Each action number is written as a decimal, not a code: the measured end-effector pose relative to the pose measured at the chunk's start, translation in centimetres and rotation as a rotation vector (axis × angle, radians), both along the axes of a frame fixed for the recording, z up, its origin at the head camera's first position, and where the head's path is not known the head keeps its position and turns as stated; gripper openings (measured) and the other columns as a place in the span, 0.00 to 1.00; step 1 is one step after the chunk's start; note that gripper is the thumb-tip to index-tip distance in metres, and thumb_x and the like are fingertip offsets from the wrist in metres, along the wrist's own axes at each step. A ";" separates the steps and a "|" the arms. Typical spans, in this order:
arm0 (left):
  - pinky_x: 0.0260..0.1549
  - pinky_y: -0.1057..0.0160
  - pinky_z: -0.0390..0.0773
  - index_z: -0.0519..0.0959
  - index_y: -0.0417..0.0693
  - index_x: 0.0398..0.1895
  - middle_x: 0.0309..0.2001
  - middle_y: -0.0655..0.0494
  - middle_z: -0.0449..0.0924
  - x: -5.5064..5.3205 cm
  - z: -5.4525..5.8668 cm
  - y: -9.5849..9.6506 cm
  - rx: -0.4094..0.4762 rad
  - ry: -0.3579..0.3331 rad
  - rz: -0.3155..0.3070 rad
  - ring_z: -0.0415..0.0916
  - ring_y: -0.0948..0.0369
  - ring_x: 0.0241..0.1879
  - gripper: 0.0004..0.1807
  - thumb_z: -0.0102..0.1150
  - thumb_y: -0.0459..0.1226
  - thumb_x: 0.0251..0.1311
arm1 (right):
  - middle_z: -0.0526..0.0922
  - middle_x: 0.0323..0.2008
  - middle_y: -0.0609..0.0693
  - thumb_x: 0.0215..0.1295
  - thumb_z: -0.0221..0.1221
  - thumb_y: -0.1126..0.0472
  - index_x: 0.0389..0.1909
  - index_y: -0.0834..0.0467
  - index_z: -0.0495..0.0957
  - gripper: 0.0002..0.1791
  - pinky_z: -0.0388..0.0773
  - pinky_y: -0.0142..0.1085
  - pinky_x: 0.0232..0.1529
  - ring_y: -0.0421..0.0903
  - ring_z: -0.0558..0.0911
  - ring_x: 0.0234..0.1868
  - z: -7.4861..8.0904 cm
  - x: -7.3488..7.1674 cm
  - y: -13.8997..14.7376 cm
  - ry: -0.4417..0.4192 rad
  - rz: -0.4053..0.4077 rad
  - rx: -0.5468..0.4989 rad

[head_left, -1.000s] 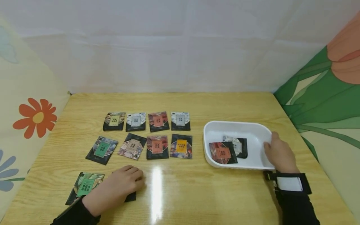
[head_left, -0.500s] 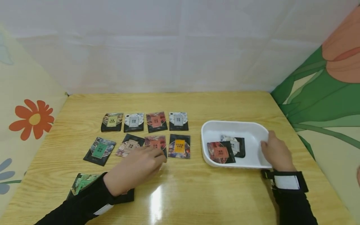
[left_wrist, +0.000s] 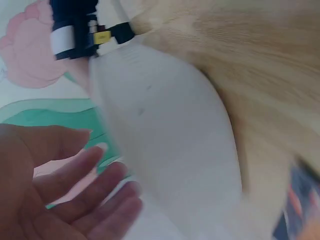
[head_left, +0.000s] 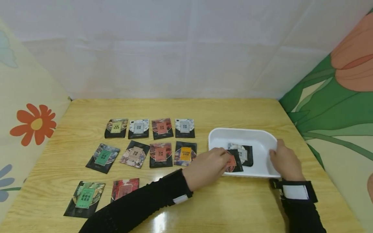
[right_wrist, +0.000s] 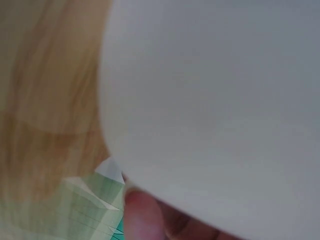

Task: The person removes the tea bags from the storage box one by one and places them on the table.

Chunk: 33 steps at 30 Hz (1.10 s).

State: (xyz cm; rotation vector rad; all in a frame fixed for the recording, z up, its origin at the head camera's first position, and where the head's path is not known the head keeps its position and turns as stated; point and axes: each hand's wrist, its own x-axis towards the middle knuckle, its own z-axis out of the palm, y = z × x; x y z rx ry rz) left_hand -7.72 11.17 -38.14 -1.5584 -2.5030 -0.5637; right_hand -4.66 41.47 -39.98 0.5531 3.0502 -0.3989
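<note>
The right hand grips the right rim of a white plastic tray, its thumb at the edge in the right wrist view. Over the tray's left end hovers the left hand, its fingers loosely bent with nothing between them in the left wrist view. Inside the tray, a red-labelled tea sachet overlaps a white-and-black tea sachet. The left hand covers part of the red one.
Several flat tea sachets lie in rows left of the tray, among them an orange-labelled sachet and a green-labelled sachet. The left sleeve partly covers a red sachet. A white cloth hangs behind the table.
The left hand has moved right and upward from the front-left sachets, past the middle row, to the tray. The right hand stays on the tray's rim.
</note>
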 end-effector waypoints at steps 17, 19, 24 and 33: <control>0.33 0.66 0.72 0.77 0.49 0.49 0.41 0.52 0.79 -1.0 -1.0 6.0 -0.242 -0.156 0.217 0.77 0.60 0.35 0.16 0.59 0.44 0.61 | 0.72 0.43 0.81 0.69 0.47 0.63 0.63 0.80 0.54 0.29 0.73 0.51 0.28 0.70 0.79 0.38 0.0 -0.2 -0.3 -0.009 -0.016 0.007; 0.30 0.65 0.69 0.77 0.50 0.47 0.36 0.56 0.78 -1.0 -1.1 6.3 -0.249 -0.156 0.250 0.76 0.61 0.33 0.14 0.60 0.44 0.60 | 0.72 0.44 0.82 0.68 0.47 0.63 0.63 0.80 0.53 0.30 0.73 0.51 0.29 0.71 0.79 0.39 0.0 -0.2 -0.3 -0.012 -0.021 0.004; 0.25 0.65 0.69 0.77 0.51 0.48 0.38 0.55 0.75 -1.2 -1.4 6.5 -0.237 -0.133 0.270 0.74 0.61 0.35 0.17 0.64 0.44 0.56 | 0.71 0.45 0.82 0.69 0.47 0.63 0.64 0.80 0.53 0.30 0.74 0.53 0.32 0.71 0.78 0.41 -0.2 -0.2 -0.3 -0.019 -0.033 0.002; 0.23 0.69 0.67 0.80 0.54 0.41 0.31 0.64 0.77 -1.8 -1.5 5.9 -0.148 -0.217 0.126 0.74 0.68 0.30 0.08 0.64 0.39 0.57 | 0.71 0.45 0.82 0.68 0.47 0.64 0.63 0.80 0.53 0.30 0.74 0.53 0.32 0.71 0.78 0.41 -0.1 -0.1 -0.3 -0.022 -0.032 0.007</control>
